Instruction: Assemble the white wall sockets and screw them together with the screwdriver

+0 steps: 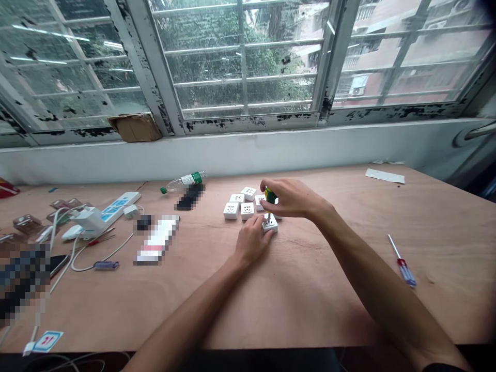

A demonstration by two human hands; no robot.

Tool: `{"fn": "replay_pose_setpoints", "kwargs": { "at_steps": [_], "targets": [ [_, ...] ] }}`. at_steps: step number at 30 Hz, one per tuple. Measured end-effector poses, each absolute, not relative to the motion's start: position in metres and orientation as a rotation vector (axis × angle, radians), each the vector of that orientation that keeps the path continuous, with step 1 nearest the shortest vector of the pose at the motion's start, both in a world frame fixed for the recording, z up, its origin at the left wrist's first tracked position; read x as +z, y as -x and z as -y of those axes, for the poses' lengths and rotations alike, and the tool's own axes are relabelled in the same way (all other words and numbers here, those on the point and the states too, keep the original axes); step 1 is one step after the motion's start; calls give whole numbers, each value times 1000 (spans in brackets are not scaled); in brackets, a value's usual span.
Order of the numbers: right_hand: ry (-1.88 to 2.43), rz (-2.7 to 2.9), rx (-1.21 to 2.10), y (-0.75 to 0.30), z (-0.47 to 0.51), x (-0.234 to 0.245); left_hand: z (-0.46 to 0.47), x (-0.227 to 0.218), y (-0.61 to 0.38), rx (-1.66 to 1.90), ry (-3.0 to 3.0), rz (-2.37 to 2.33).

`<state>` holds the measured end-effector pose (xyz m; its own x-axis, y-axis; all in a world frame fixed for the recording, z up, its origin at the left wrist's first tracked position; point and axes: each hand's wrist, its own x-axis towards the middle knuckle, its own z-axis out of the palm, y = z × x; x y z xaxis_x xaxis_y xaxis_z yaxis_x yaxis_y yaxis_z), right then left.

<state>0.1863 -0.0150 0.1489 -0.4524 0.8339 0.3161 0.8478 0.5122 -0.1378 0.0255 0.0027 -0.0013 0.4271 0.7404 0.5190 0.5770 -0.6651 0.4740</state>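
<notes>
My left hand (252,238) grips a small white socket cube (271,224) on the wooden table (271,289), holding it steady from its left side. My right hand (290,198) is closed round the green and yellow handle of a screwdriver (270,199), which stands upright with its tip down on the top of that cube. Several more white socket cubes (241,204) sit in a cluster just behind and to the left of my hands.
A red and blue screwdriver (403,261) lies at the right. A plastic bottle (183,182) lies on its side behind the cubes. A power strip (116,206), white charger (90,220), cables and small packets fill the left. A paper slip (385,176) rests far right.
</notes>
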Motion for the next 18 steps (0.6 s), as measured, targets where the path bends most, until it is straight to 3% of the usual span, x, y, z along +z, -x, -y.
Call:
{"fn": "replay_pose_setpoints", "kwargs": {
  "at_steps": [18],
  "targets": [
    [1448, 2381, -109, -188, 12, 148, -1, 1, -26, 1043, -2440, -1179]
  ]
}}
